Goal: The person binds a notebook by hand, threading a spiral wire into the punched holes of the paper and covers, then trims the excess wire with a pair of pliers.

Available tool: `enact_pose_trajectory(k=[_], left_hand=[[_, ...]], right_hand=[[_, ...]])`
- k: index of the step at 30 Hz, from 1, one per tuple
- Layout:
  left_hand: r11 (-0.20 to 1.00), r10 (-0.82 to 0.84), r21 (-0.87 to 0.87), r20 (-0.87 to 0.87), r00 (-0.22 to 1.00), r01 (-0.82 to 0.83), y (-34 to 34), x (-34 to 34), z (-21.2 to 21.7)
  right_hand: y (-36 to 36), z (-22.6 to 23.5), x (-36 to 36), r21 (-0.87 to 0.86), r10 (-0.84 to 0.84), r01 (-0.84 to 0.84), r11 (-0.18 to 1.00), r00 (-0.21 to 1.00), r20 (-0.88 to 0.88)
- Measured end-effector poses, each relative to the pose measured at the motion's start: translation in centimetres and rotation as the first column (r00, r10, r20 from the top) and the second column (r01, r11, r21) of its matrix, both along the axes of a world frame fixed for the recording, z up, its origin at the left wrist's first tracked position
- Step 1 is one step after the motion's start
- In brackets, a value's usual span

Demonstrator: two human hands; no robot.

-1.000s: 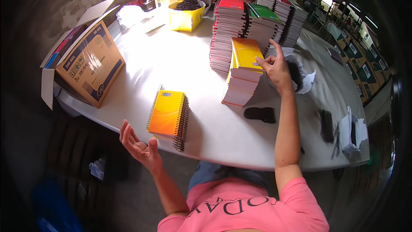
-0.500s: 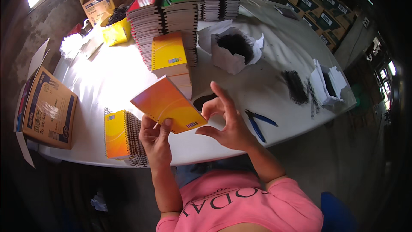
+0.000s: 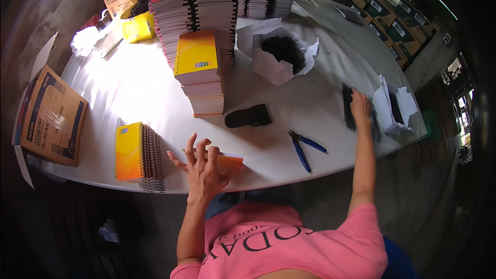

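At the near table edge, the left hand [image 3: 202, 168] rests with fingers spread flat on an orange notebook [image 3: 225, 161], holding it down on the white table [image 3: 129, 93]. Left of it lies a bound pile of yellow notebooks [image 3: 135, 151]. Blue-handled pliers [image 3: 305, 149] lie to the right. Farther right, the right hand [image 3: 360, 107] touches black spiral coils [image 3: 349, 106], fingers curled over them; grip cannot be told. Beyond, a tall unbound stack [image 3: 200, 75] stands

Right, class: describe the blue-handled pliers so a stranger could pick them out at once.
Start at the white table and find its near edge, between the left hand and the right hand. The pliers lie there, just right of a black pouch. They are the only tool with blue handles.
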State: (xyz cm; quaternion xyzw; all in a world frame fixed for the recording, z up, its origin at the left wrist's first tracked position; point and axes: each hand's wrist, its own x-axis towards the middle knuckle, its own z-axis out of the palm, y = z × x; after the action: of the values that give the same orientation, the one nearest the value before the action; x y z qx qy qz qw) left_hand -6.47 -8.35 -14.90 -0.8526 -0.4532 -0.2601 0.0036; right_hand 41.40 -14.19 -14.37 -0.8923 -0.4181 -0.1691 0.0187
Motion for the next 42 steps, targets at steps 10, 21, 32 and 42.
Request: enact_pose_trajectory(k=[10, 21, 32, 42], left_hand=[[0.980, 0.071, 0.156, 0.322, 0.944, -0.127, 0.0, 2.5, -2.7], [0.968, 0.071, 0.212, 0.287, 0.955, -0.136, -0.6, 2.2, -2.1], [0.978, 0.087, 0.160, 0.282, 0.955, -0.136, -0.5, 2.0, -2.0], [0.987, 0.063, 0.125, 0.263, 0.963, -0.099, -0.4, 1.7, -1.9]], right_hand=[[0.5, 6.1, -15.6, 0.508, 0.605, -0.405, 0.760, 0.726, -0.326], [4.3, -2.9, -13.8, 0.178, 0.376, -0.388, 0.905, 0.922, 0.097], [0.5, 2.8, -27.7, 0.559, 0.730, -0.524, 0.642, 0.197, -0.654], [1.6, 1.7, -26.9, 0.634, 0.805, -0.602, 0.486, 0.026, -0.592]])
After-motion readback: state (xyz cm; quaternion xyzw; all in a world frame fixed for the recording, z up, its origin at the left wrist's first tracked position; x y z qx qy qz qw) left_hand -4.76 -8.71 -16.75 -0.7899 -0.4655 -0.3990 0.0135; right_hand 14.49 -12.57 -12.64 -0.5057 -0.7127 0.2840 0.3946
